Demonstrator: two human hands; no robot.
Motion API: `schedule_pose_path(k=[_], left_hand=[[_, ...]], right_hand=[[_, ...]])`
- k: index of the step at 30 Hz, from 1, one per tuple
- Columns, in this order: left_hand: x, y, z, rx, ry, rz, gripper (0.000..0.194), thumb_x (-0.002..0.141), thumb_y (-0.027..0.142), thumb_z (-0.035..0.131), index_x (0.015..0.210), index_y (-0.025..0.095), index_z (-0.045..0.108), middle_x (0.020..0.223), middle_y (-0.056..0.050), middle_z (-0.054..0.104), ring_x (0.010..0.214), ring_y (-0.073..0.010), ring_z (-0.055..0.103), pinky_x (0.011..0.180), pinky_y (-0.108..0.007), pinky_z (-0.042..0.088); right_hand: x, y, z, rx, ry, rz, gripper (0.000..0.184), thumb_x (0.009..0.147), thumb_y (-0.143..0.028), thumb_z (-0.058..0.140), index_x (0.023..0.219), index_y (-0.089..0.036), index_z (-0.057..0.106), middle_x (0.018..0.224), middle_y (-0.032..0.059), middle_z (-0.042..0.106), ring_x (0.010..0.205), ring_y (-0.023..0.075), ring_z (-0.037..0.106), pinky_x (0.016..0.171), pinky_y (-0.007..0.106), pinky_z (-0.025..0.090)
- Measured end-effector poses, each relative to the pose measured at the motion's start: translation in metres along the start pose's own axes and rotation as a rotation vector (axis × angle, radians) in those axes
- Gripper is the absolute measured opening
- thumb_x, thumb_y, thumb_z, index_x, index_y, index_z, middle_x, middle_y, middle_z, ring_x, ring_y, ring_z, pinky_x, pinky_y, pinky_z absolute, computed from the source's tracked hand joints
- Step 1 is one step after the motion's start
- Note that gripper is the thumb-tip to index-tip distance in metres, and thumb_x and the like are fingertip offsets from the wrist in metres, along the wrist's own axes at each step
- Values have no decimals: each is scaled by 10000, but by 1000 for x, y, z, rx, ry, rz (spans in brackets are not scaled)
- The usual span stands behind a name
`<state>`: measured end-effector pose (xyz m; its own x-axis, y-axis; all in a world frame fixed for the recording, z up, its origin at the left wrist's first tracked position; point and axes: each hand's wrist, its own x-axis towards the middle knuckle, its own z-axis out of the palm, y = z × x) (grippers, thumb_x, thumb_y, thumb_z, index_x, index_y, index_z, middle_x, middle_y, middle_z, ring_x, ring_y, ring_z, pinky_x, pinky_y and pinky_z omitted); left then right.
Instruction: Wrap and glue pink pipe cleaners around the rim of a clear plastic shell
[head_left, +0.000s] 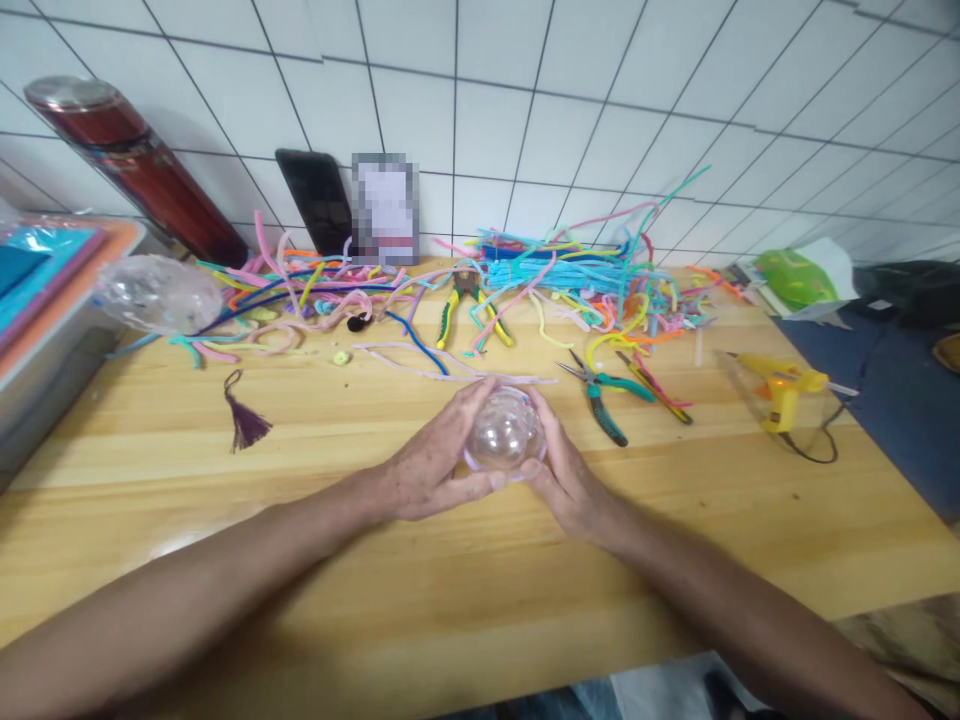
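A clear, shiny dome point(505, 432), which looks like a plastic ball or cup, sits between my two hands over the middle of the table. A pale lilac band runs around its lower rim. My left hand point(442, 458) wraps its left side, with the thumb along the near edge. On the other side, my right hand point(564, 470) closes around it, thumb at the front rim. Just beyond my hands lies a pale pink pipe cleaner point(420, 358). What is inside or under the dome cannot be made out.
Green-handled pliers point(600, 392) lie to the right, near a yellow glue gun point(787, 385). Yellow-handled pliers point(450, 318) rest among heaped coloured pipe cleaners point(559, 275) by the tiled wall. A dark tassel point(246, 420), phone point(313, 200) and red thermos point(157, 165) stand or lie left.
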<state>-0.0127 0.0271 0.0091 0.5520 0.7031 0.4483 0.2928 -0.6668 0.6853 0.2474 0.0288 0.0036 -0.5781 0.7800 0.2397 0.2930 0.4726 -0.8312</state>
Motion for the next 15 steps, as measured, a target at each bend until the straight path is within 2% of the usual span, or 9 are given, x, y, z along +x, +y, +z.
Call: schedule_pose_path(k=[5, 10, 13, 15], left_hand=[[-1, -5, 1, -15, -15, -22, 1058, 1018, 637, 659, 1761, 203, 43, 1737, -310, 309, 1639, -475, 329, 1313, -726, 333], [4, -9, -1, -39, -11, 12, 1059, 1015, 625, 670, 1766, 251, 24, 1749, -274, 319, 1636, -441, 356, 1323, -681, 354], [3, -8, -6, -80, -39, 4, 1057, 1010, 627, 680, 1768, 250, 47, 1766, -259, 306, 1645, -433, 346, 1336, -681, 334], [0, -7, -10, -95, -47, 1, 977, 1053, 597, 623, 1771, 244, 63, 1784, -251, 283, 1669, -426, 303, 1350, -692, 296]], right_hand=[[-2, 1, 2, -29, -1, -9, 807, 1132, -546, 464, 1780, -312, 46, 1817, 160, 294, 1657, 353, 370, 1337, 611, 367], [5, 2, -3, -61, 91, -70, 792, 1111, -648, 420, 1772, -284, 181, 1810, 136, 327, 1663, 352, 356, 1360, 611, 327], [9, 3, -6, -37, 54, -71, 751, 1118, -633, 417, 1759, -287, 238, 1789, 130, 380, 1641, 338, 400, 1354, 589, 350], [9, 4, -7, 0, 23, -39, 732, 1122, -616, 434, 1750, -280, 263, 1764, 138, 422, 1610, 327, 451, 1336, 566, 387]])
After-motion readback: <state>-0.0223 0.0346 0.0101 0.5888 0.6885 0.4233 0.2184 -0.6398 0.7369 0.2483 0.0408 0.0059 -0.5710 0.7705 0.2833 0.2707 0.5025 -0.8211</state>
